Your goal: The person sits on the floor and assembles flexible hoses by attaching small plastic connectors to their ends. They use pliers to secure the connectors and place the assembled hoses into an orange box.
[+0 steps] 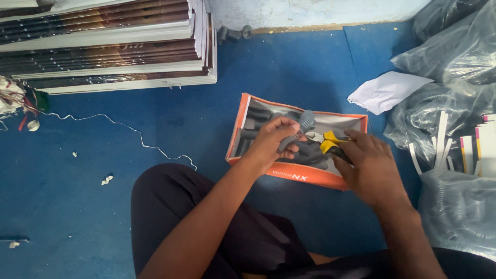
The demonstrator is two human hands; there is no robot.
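At lower centre I see my left hand (274, 140) pinching a short grey ribbed tube (298, 130) while my right hand (369, 165) is wrapped around yellow-handled cutters (326, 142); I judge a trim is in hand, needing the blades set squarely on the tube. Behind them, the orange box (289, 174) holds more grey pieces; the cutter tips are hard to make out.

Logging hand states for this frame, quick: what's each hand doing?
Left hand: closed on a grey ribbed tube.
Right hand: closed on yellow-handled cutters, over the orange box.
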